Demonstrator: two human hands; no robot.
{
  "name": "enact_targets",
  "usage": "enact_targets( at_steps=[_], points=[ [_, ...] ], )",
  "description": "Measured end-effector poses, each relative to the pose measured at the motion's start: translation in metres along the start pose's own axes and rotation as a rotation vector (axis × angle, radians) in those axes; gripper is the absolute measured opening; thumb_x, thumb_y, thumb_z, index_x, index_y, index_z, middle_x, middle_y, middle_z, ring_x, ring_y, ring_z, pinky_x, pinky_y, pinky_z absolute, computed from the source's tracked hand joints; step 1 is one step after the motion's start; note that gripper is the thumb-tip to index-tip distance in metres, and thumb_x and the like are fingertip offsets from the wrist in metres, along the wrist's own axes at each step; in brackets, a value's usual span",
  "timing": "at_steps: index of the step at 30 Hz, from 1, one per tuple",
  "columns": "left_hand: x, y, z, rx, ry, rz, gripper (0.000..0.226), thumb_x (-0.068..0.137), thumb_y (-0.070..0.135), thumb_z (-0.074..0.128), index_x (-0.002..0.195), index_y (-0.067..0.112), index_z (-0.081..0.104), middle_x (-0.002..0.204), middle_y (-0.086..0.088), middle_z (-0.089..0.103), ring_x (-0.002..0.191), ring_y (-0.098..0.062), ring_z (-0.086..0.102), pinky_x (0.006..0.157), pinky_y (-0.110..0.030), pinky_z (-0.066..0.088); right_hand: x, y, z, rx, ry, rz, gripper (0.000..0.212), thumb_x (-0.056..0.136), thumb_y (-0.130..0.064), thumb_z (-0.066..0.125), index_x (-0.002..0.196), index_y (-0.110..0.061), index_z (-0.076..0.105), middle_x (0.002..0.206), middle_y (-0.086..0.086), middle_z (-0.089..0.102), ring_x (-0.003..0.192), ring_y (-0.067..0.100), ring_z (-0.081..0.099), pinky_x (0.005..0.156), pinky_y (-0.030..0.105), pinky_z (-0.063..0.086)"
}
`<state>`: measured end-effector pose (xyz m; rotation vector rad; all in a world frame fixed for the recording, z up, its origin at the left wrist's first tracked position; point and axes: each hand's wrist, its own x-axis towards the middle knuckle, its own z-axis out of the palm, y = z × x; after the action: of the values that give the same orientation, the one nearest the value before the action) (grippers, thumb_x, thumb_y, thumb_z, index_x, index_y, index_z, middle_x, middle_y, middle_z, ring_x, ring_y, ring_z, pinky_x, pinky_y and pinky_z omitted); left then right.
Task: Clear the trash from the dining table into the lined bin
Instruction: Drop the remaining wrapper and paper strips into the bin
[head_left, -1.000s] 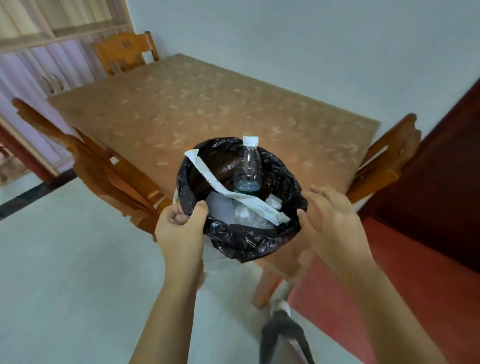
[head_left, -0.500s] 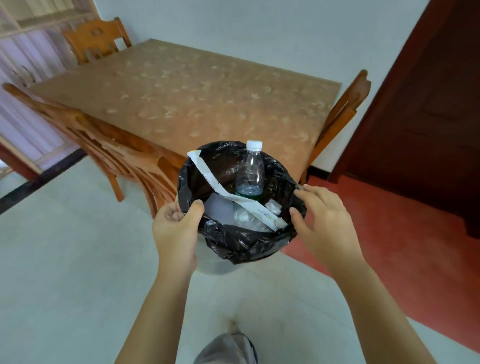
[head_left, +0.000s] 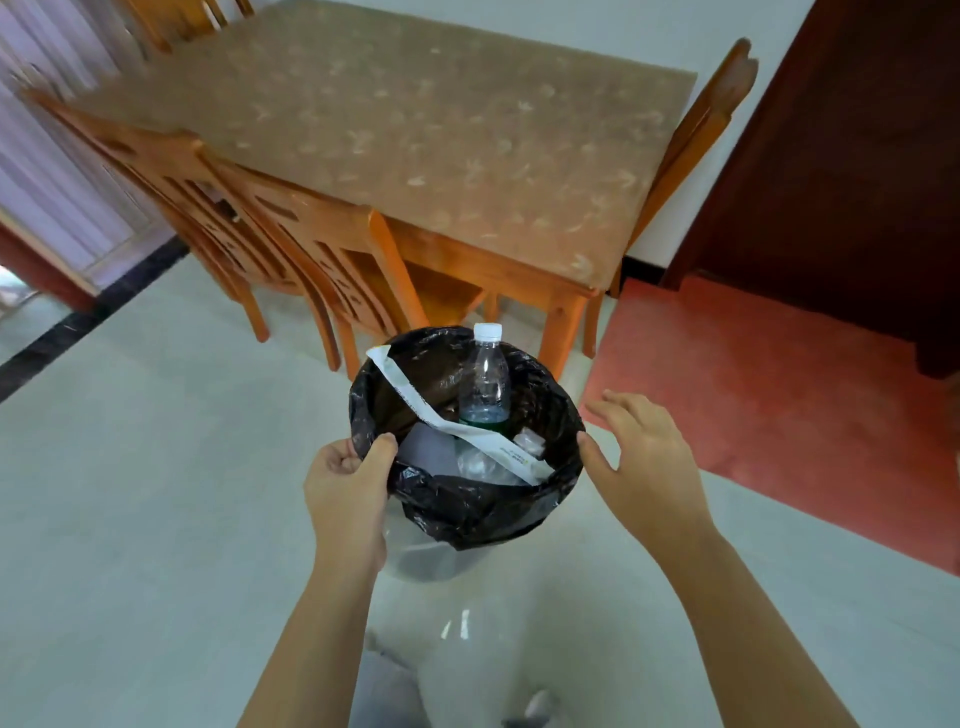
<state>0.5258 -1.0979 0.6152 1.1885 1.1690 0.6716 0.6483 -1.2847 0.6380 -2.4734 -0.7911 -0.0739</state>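
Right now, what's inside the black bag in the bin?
Inside the black bag stands a clear bottle with a white cap, a long white paper strip leaning across, and crumpled clear plastic. Anything deeper down is covered.

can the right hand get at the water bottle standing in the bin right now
Probably yes. The right hand is open beside the bin's rim, the water bottle stands upright with its cap above the black liner, and nothing covers it.
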Motion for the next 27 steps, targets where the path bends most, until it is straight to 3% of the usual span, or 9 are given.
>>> enact_targets(
  at_steps=[7, 15, 19, 27],
  points=[
    [0.082, -0.042, -0.061, 0.181, -0.092, -0.031, 0.021, 0.077, 0.019, 0.065, 0.072, 0.012, 0.046, 0.066, -0.005, 0.044, 0.064, -0.022, 0.043, 0.061, -0.038, 0.040, -0.024, -0.057, 0.095, -0.012, -0.046, 0.224, 0.031, 0.083, -0.017, 0.059, 0.113, -0.007, 0.059, 0.119, 0.013, 0.060, 0.111, 0.032, 0.052, 0.094, 0.042, 0.040],
    [0.173, -0.140, -0.114, 0.640, -0.210, 0.038, 0.015, 0.082, 0.022, 0.058, 0.077, 0.016, 0.046, 0.064, -0.002, 0.050, 0.056, -0.016, 0.045, 0.048, -0.028, 0.030, -0.051, -0.096, 0.238, 0.027, -0.183, 0.429, 0.033, 0.084, -0.018, 0.057, 0.115, -0.006, 0.057, 0.123, 0.016, 0.057, 0.114, 0.032, 0.049, 0.096, 0.044, 0.040],
    [0.211, -0.208, -0.125, 0.789, -0.206, 0.013, 0.017, 0.082, 0.021, 0.056, 0.070, 0.019, 0.043, 0.062, -0.002, 0.052, 0.056, -0.016, 0.048, 0.047, -0.029, 0.031, -0.065, -0.075, 0.304, -0.005, -0.257, 0.461, 0.032, 0.083, -0.014, 0.058, 0.114, -0.004, 0.057, 0.120, 0.019, 0.059, 0.110, 0.036, 0.053, 0.092, 0.046, 0.043],
    [0.279, -0.361, -0.116, 1.043, -0.254, -0.004, 0.033, 0.078, 0.013, 0.054, 0.052, 0.011, 0.034, 0.047, -0.003, 0.038, 0.043, -0.019, 0.033, 0.044, -0.030, 0.021, -0.099, 0.006, 0.429, -0.076, -0.335, 0.504, 0.036, 0.082, -0.016, 0.060, 0.117, -0.005, 0.055, 0.121, 0.018, 0.058, 0.111, 0.037, 0.052, 0.092, 0.047, 0.043]
  ],
)
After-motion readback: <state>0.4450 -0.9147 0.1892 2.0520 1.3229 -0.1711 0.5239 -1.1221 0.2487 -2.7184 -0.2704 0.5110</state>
